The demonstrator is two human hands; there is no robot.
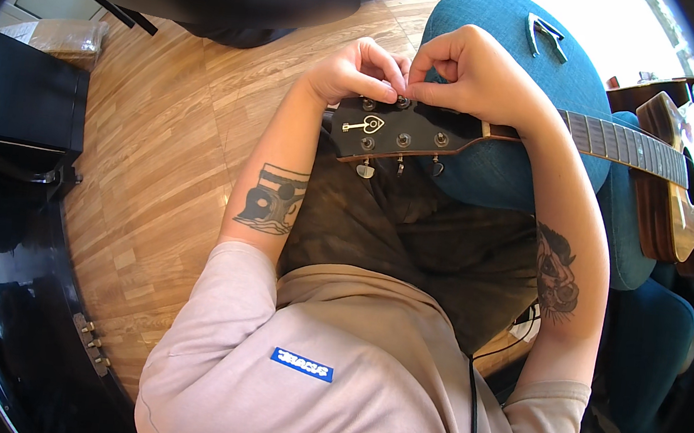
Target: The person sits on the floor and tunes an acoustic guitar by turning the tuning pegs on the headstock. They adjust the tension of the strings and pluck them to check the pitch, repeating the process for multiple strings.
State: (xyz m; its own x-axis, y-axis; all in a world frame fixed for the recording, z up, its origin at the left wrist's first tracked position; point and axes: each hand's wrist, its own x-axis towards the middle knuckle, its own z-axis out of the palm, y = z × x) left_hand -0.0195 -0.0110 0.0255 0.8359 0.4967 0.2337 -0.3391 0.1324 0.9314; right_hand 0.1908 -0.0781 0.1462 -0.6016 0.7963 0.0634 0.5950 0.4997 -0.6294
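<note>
Working at a far-row tuning post (pixel 403 102) seems the step in hand: the left hand (pixel 356 74) and right hand (pixel 476 77) pinch, fingertips nearly meeting over the guitar's headstock (pixel 424 127); what they grip is too fine to tell. The next move likely calls for small, steady finger motion. The headstock juts left past the blue stool (pixel 476 20), above the thighs; wood floor (pixel 162 144) spreads farther left, and a capo (pixel 545 39) lies beyond the right hand.

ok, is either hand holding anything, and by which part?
Can't tell: the left hand and right hand have fingertips close together at a tuning post on the headstock; any string pinched there is too fine to see.
</note>
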